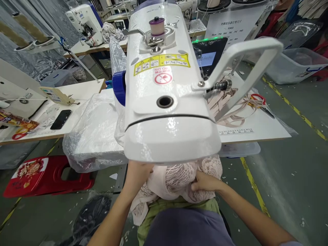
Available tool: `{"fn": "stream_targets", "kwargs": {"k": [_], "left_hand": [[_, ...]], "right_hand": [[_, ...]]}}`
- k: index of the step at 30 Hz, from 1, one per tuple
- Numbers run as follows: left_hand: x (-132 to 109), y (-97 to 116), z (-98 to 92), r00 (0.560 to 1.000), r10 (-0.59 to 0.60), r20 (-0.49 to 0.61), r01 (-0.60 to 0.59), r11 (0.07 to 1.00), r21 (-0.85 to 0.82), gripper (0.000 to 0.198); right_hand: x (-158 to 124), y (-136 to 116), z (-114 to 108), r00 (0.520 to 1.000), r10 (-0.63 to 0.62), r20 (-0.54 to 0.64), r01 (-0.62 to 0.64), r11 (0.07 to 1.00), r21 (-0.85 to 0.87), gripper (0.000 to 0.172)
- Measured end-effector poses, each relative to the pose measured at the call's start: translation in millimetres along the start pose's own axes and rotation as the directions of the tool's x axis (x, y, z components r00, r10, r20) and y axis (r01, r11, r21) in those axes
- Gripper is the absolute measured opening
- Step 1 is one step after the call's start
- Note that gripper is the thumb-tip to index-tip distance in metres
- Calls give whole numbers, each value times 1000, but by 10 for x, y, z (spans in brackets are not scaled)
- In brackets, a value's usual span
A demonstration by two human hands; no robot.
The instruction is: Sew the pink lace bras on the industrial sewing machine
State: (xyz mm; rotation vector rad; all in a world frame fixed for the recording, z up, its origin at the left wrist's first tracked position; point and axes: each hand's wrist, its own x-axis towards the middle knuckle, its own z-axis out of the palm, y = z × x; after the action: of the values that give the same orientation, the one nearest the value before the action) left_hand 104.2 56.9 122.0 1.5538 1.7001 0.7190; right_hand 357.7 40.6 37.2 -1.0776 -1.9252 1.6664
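Note:
A pale pink lace bra (pixel 176 179) lies bunched over my lap, just below the front of a white sewing machine (pixel 171 136). My left hand (pixel 139 174) grips its left side, with the fingertips partly hidden under the machine head. On the other side, my right hand (pixel 205 181) is closed on a lace cup, thumb on top and the other fingers tucked into the fabric. The machine head covers the needle area and the upper edge of the bra.
Beige straps (pixel 230 106) and red-handled scissors (pixel 258 99) lie right of the machine. Clear plastic (pixel 94 126) covers the table's left part. A black phone (pixel 60 119) rests on the neighbouring table. A red stool (pixel 51 176) stands at lower left, a clear bin (pixel 297 66) at right.

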Motion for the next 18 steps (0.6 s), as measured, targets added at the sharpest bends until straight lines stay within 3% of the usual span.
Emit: {"fn": "stream_targets", "kwargs": {"k": [3, 6, 12, 16, 18], "left_hand": [[-11, 4, -14, 1000, -17, 13, 17, 1000, -13, 40], [-25, 65, 6, 1000, -9, -26, 9, 1000, 7, 44], [6, 144, 32, 1000, 8, -28, -8, 1000, -2, 48], [3, 25, -4, 998, -6, -65, 6, 1000, 9, 23], [-55, -12, -21, 992, 9, -129, 0, 998, 68, 20]], "right_hand": [[-134, 128, 158, 989, 70, 128, -109, 938, 330, 71], [-255, 185, 249, 986, 168, 17, -156, 869, 470, 58], [-424, 126, 229, 946, 277, -167, -117, 776, 620, 54], [-491, 20, 151, 931, 295, -217, -102, 777, 622, 53], [-534, -22, 97, 931, 290, -224, -102, 793, 600, 55]]}}
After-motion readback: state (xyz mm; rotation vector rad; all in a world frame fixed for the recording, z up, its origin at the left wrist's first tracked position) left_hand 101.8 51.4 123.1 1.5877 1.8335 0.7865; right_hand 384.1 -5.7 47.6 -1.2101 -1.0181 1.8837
